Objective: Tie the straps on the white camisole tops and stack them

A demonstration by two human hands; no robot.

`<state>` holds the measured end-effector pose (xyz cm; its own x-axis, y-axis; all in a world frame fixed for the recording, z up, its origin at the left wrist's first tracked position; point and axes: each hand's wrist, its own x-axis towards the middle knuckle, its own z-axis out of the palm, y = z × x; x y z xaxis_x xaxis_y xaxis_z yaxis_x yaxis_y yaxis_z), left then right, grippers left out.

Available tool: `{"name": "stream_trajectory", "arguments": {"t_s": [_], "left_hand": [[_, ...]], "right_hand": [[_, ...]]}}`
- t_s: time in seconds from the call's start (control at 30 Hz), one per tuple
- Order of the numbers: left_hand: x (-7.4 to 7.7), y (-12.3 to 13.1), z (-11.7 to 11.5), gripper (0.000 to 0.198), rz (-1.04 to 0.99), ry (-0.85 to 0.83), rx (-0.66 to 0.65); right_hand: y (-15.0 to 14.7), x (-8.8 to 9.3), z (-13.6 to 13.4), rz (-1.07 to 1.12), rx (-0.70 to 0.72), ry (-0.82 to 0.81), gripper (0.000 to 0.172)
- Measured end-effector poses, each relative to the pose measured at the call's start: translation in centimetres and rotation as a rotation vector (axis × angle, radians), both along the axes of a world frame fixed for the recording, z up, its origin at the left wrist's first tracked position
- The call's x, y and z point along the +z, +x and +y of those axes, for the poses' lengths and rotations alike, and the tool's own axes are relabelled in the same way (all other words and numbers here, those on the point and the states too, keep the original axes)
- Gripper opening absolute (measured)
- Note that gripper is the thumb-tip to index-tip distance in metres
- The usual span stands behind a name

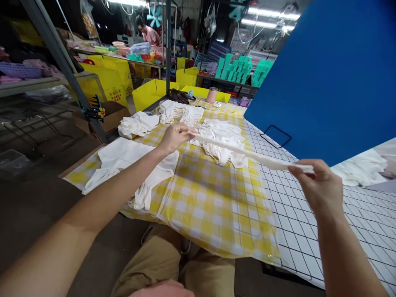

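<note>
A long white cloth strip [244, 153] is stretched taut above the table between my two hands. My left hand [175, 137] pinches its far end, closed on it. My right hand [318, 187] grips the near end, fingers closed round it. Under the strip lies a heap of white cloth pieces [221, 138] on the yellow checked tablecloth [210, 202]. A flat white cloth piece [123, 159] lies by my left forearm.
More white cloth piles [173, 112] sit further back, with yellow boxes [151, 91] and a pink cup [212, 95] behind. A blue board [334, 78] stands at the right over a white gridded surface [309, 231]. A person works at a far bench [150, 35]. A metal rack [46, 78] stands left.
</note>
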<state>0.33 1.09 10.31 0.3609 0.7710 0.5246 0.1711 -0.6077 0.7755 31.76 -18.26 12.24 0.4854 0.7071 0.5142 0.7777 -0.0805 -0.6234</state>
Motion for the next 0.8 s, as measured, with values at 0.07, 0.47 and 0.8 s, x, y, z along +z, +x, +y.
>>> {"name": "stream_trajectory", "arguments": {"t_s": [0.07,0.47,0.8], "left_hand": [[-1.5,-1.6,-2.0,0.013,0.071,0.057,-0.036],[-12.0,-9.2,-12.4,0.026,0.597,0.137,-0.293],[-12.4,-8.9,-13.7,0.03,0.627,0.097,-0.233]], "right_hand": [[-0.2,-2.0,-1.7,-0.088,0.073,-0.08,0.035],[-2.9,-13.9,-12.8,-0.344,0.444,-0.368,0.017],[-3.1,-14.4,-13.5,-0.282,0.434,-0.286,0.02]]}}
